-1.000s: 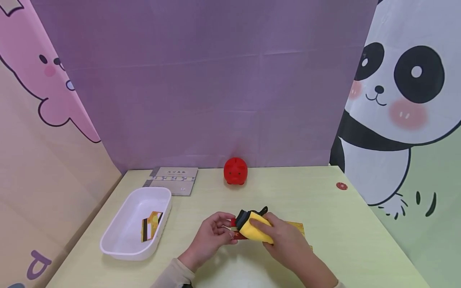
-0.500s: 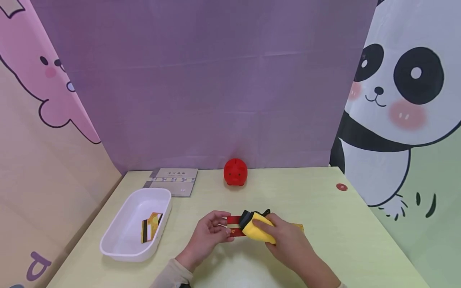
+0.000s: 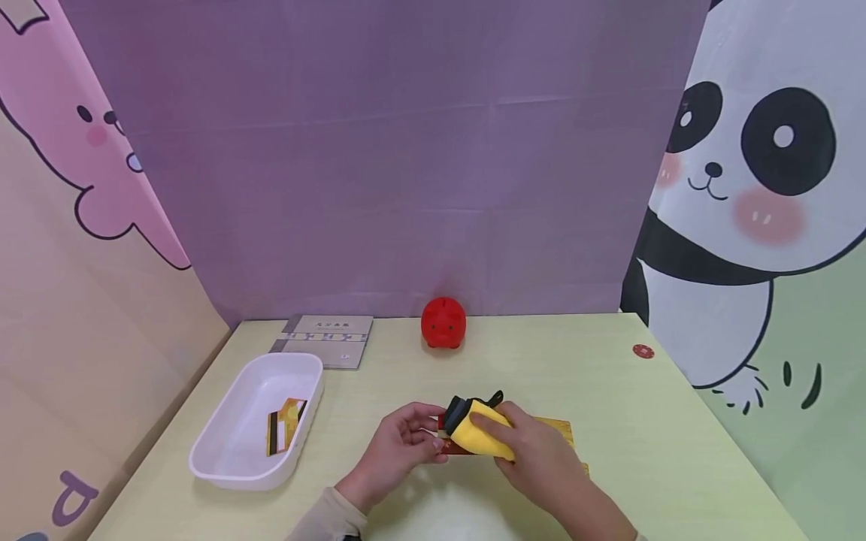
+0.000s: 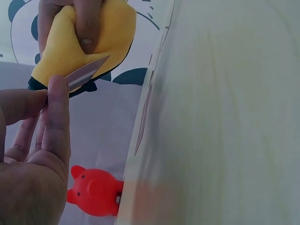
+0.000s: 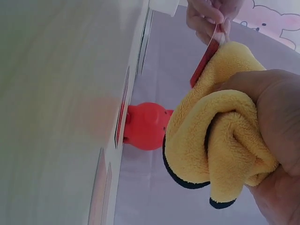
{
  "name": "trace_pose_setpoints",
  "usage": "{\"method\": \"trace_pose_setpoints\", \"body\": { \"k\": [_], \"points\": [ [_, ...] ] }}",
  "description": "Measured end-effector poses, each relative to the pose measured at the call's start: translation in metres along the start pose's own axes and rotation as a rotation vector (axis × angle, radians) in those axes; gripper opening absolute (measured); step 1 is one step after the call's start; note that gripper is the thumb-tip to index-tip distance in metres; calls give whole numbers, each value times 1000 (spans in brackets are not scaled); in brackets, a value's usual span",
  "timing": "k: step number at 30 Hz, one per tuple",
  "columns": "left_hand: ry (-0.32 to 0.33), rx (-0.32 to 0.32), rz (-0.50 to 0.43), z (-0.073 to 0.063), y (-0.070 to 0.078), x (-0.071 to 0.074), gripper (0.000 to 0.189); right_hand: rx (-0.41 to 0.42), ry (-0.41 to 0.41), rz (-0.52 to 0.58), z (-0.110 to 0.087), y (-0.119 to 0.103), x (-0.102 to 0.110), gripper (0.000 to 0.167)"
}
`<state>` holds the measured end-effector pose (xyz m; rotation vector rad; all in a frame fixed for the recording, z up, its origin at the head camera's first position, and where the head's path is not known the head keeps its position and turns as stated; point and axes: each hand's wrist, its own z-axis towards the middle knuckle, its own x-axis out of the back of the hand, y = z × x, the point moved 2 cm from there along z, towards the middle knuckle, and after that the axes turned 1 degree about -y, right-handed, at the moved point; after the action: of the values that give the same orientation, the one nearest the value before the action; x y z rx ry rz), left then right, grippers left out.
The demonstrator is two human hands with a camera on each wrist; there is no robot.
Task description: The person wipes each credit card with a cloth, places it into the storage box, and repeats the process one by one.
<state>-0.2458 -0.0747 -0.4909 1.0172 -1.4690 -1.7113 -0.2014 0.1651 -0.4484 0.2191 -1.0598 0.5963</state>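
Note:
My left hand (image 3: pixel 401 443) pinches a red card (image 3: pixel 456 448) by its left end, between thumb and fingers. Over the card's face lies a folded yellow towel (image 3: pixel 482 434) with dark edging, gripped in my right hand (image 3: pixel 544 456). Most of the card is hidden under the towel in the head view. In the right wrist view the bunched towel (image 5: pixel 220 122) touches the red card (image 5: pixel 205 61), which is held above the table. The left wrist view has the card's pale striped underside (image 4: pixel 89 72) against the towel.
Gold cards (image 3: pixel 558 427) lie on the table beyond my right hand. A white tray (image 3: pixel 203 455) at left contains more gold cards (image 3: pixel 284 427). Behind are a grey booklet (image 3: pixel 328 342) and a red piggy bank (image 3: pixel 443 323). A red chip (image 3: pixel 643 351) lies far right.
Since half a second ago the towel has slid left along the card, near my left fingers, covering more of it. My left hand has shifted slightly right and still pinches the card.

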Motion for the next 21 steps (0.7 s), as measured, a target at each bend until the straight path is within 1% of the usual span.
{"method": "trace_pose_setpoints", "body": {
  "k": [7, 10, 12, 16, 21],
  "points": [
    [48, 36, 12, 0, 0, 5, 44, -102, -24, -36, 0, 9, 5, 61],
    [66, 45, 28, 0, 1, 9, 45, -135, -36, -35, -1, 15, 5, 60],
    [70, 48, 37, -1, 2, 11, 47, -155, -41, -16, -2, 18, 5, 60],
    [73, 37, 57, -2, 5, 14, 47, -190, -26, 21, -4, 26, 6, 60],
    [67, 9, 63, -2, 4, 16, 41, -214, 14, 44, -6, 35, 6, 61]
  ]
}}
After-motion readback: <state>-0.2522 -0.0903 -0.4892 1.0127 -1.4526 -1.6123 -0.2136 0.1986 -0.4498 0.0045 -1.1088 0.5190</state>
